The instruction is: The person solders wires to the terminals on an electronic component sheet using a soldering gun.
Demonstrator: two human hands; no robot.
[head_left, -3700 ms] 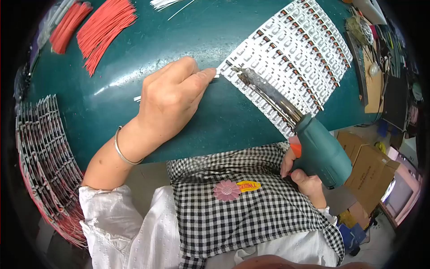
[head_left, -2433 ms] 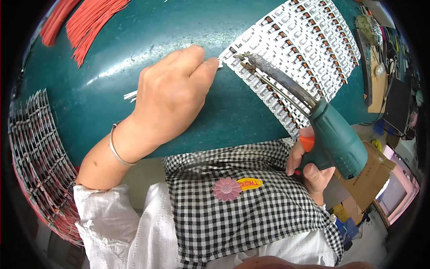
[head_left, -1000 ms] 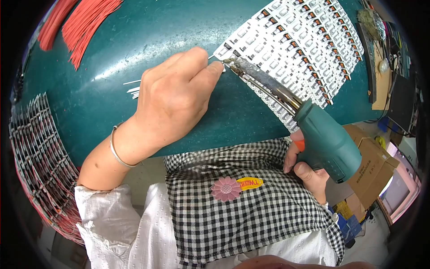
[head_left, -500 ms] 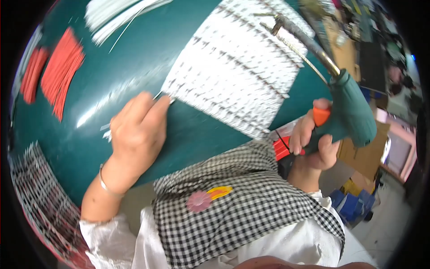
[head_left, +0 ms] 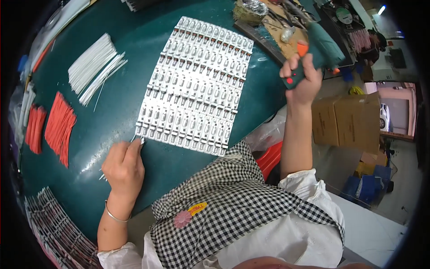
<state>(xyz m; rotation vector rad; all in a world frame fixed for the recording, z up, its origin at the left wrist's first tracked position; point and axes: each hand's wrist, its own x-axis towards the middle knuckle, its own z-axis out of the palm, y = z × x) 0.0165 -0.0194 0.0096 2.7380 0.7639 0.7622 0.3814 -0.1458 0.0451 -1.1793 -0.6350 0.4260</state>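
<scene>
A white circuit board panel [head_left: 192, 85] with rows of small parts lies on the green table [head_left: 179, 175]. At its lower left corner my left hand [head_left: 123, 168] pinches a thin white wire [head_left: 133, 137], whose end is close to the panel's edge; the fingertips partly hide it. Off to the right of the panel, raised near the table's far right edge, my right hand [head_left: 304, 85] is wrapped round the handle of a green soldering gun [head_left: 325, 44] with an orange trigger. The gun is blurred, and its tip is hard to make out over the tools behind.
White wires [head_left: 92, 60] and red wires [head_left: 60, 127] lie in bundles at the left. Another panel stack [head_left: 58, 224] lies at the lower left. Beyond the right edge stand a cardboard box [head_left: 351, 123] and blue bins [head_left: 368, 188]. Tools crowd a wooden board [head_left: 291, 42].
My right hand has carried the soldering gun away from over the panel, up and to the right. My left hand keeps its pinch at the panel's corner. The whole view has shifted.
</scene>
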